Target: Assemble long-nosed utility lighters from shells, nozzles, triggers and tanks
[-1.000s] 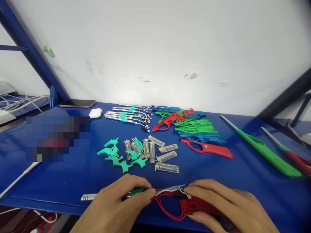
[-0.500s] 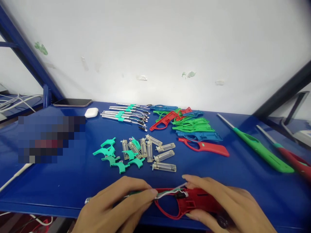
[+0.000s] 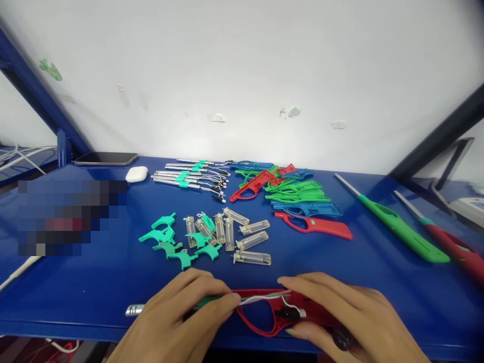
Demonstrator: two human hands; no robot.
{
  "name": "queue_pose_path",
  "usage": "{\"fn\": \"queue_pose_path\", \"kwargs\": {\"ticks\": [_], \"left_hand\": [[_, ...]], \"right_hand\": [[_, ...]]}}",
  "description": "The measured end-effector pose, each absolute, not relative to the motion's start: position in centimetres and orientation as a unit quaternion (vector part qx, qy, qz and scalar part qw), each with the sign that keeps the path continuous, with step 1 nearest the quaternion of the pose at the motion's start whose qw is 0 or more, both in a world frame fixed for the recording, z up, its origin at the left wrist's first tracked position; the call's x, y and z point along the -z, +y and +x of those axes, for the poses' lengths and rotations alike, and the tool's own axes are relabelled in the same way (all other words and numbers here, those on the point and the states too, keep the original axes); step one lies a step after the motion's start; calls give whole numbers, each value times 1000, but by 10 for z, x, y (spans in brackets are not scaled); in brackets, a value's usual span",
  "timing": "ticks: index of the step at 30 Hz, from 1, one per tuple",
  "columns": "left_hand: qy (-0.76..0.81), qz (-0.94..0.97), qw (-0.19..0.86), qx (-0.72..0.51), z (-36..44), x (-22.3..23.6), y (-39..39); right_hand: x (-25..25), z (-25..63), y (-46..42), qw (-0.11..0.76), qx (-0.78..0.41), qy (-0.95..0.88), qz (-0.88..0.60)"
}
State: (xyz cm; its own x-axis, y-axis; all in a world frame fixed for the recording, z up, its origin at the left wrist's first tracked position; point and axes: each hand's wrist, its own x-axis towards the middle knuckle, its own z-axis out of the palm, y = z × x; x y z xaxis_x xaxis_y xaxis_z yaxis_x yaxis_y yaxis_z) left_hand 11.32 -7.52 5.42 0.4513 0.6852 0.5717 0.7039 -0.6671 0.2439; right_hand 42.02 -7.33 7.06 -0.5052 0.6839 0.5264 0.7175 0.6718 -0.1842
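Obscuring metal tube (image 3: 135,309) partly, left hand (image 3: 185,312); red shell (image 3: 308,303), right hand (image 3: 351,312).

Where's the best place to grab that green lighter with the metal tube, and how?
The green lighter is probably best gripped across its broad, solid handle end, coming from above on the near side: that end lies nearer the camera, while the thin metal tube points away.

Open red lighter shell (image 3: 318,313), crosswise, white wire (image 3: 260,298) along it
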Motion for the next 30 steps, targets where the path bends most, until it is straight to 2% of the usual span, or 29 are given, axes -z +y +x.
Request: {"fn": "queue_pose_path", "kwargs": {"ticks": [4, 12, 24, 30], "left_hand": [[-408, -855, -1, 321, 117, -54, -71], [-355, -871, -66, 332, 108, -61, -61], [-353, -873, -49, 332, 105, -60, -61], [-389, -883, -18, 260, 100, -57, -67]], "right_hand": [[-68, 421, -74, 299, -13, -859, -415], [-72, 419, -71, 319, -21, -866, -385], [-75, 420, -72, 308, -12, -868, -390], [-75, 419, -71, 311, -1, -865, -393]]}}
